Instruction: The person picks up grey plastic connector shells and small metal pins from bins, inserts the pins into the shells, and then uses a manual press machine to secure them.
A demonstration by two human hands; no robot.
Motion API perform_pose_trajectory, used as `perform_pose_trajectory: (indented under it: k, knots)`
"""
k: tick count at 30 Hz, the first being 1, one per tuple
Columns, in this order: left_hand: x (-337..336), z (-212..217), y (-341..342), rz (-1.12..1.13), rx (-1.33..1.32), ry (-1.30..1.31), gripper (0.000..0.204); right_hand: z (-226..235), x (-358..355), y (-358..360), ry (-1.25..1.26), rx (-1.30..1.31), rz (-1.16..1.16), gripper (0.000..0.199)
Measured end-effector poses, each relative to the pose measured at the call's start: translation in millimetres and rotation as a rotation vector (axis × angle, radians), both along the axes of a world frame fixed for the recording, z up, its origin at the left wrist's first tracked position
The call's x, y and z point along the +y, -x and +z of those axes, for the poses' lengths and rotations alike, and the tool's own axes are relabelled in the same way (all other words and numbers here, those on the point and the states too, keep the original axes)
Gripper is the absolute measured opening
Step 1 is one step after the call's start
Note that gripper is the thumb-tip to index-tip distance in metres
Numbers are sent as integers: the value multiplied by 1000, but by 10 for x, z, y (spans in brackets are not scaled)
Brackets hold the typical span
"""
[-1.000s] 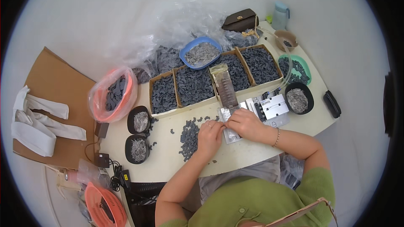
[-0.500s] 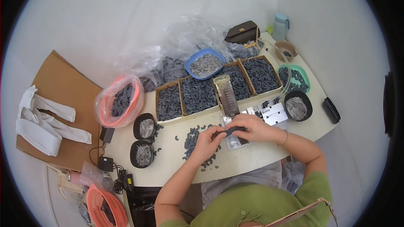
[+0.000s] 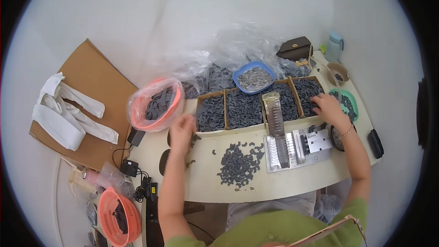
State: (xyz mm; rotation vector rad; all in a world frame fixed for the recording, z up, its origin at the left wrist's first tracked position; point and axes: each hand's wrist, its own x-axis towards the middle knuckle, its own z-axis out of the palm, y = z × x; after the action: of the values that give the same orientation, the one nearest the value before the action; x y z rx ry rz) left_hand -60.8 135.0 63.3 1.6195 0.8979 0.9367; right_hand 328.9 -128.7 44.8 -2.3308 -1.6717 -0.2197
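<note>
My left hand [image 3: 182,132] is smeared by motion between the bag-lined pink basket [image 3: 176,110] and the left end of the divided box [image 3: 215,133]; its fingers cannot be made out. Dark grey linked-looking strips [image 3: 159,104] lie in that basket. At the rightmost compartment, my right hand [image 3: 330,111] has its fingers apart, their tips at the small dark grey pieces [image 3: 305,89]. Below it stands a metal jig [image 3: 295,151] with a slotted plate. A long clear-topped dark strip [image 3: 275,116] leans from the jig over the box. Loose grey pieces [image 3: 240,163] lie in a pile left of the jig.
A blue tray [image 3: 254,78] of metal pins rests on the box's back edge. Black bowls, one [image 3: 337,138] partly hidden by my right wrist, flank the work area. A green tray [image 3: 350,105], a beige bowl [image 3: 339,71] and a black case [image 3: 375,143] are at right. Cables [image 3: 142,185] hang at left.
My hands have parted from over the jig, where they held a dark strip. The left went left toward the basket, the right to the far-right compartment. The whole view has shifted.
</note>
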Motion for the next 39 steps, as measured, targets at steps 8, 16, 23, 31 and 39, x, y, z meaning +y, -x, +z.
perform_pose_trajectory:
  k: [8, 16, 23, 31, 39]
  knots:
    - [761, -84, 17, 231, 595, -1093, 30, -181, 217, -240, 41, 223, 103, 24]
    - [432, -571, -840, -91, 545, -749, 17, -90, 269, -113, -142, 178, 32, 18]
    - [498, -445, -748, 53, 445, -749, 10, -24, 106, -25, -331, 283, 75, 20]
    - [-1144, -514, -720, -439, 343, -938, 22, -42, -22, 894, -88, 1070, 426, 24]
    - [-1837, -647, -699, -681, 437, -1215, 33, -319, -68, 1115, -70, 981, 528, 28]
